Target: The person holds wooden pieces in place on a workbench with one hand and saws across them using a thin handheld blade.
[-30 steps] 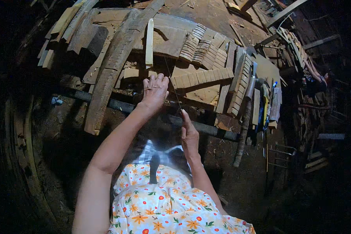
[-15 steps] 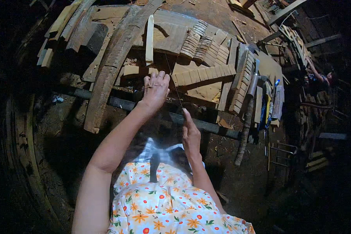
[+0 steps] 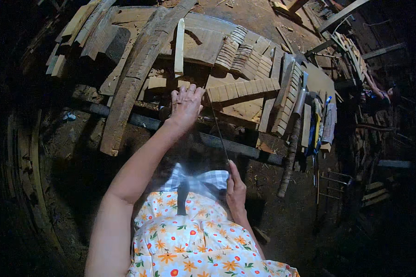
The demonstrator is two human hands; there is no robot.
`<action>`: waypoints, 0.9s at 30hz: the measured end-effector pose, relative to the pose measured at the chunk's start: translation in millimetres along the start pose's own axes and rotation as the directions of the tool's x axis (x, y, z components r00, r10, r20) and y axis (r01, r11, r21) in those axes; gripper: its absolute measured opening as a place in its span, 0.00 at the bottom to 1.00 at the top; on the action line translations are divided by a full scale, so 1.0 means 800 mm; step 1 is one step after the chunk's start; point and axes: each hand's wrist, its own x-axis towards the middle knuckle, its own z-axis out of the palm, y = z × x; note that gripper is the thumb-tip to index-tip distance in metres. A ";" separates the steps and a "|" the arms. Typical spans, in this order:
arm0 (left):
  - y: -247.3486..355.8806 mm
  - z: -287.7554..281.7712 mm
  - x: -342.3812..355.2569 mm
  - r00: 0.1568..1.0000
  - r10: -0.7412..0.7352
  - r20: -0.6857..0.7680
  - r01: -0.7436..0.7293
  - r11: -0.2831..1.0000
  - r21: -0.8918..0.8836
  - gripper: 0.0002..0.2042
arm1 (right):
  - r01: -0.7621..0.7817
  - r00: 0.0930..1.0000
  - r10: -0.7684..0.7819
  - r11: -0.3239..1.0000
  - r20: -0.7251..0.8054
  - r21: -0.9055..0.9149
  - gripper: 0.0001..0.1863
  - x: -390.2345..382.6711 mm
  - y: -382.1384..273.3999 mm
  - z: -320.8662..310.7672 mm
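Note:
My left hand (image 3: 186, 105) is bent over a pale wooden block (image 3: 184, 84) on the bench, its fingers gripping the top. Most of that block is hidden under the hand. Low and to the right, in front of my apron, my right hand (image 3: 236, 188) is closed round the near end of a saw; the handle is hidden inside the fist. Seen nearly edge-on, the saw's thin dark blade (image 3: 218, 129) slants up and away, passing just right of my left fingers. Beside the blade lies a slanted row of small wooden blocks (image 3: 243, 89).
A long rough timber (image 3: 136, 74) crosses the bench at left. A pale strip of wood (image 3: 179, 48) lies beyond my left hand. More cut blocks (image 3: 231, 46) stand in rows at the back. A chisel-like tool (image 3: 300, 99) and a stick (image 3: 289, 161) lean at the right edge.
My right hand has drawn back toward my body and slightly right, bringing more of the saw blade into view. My left hand stays nearly in place on the wood.

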 end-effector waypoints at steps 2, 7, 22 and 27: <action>-0.001 -0.002 0.002 1.000 0.009 0.008 -0.009 1.000 -0.025 0.25 | 0.153 0.978 -0.142 0.986 -0.152 0.063 0.23 -0.011 0.015 -0.006; -0.011 0.003 -0.004 0.998 0.017 -0.060 -0.022 0.996 -0.085 0.24 | 0.097 0.990 -0.082 0.987 -0.115 0.129 0.27 -0.009 0.007 -0.009; -0.002 -0.003 0.001 0.996 -0.007 0.090 0.003 0.999 0.040 0.18 | 0.031 0.999 -0.031 0.999 0.040 -0.006 0.28 0.010 -0.011 0.018; -0.004 -0.002 0.004 0.996 0.011 0.085 -0.015 0.999 0.043 0.16 | -0.003 0.997 0.001 1.000 0.078 0.031 0.30 0.013 -0.015 0.019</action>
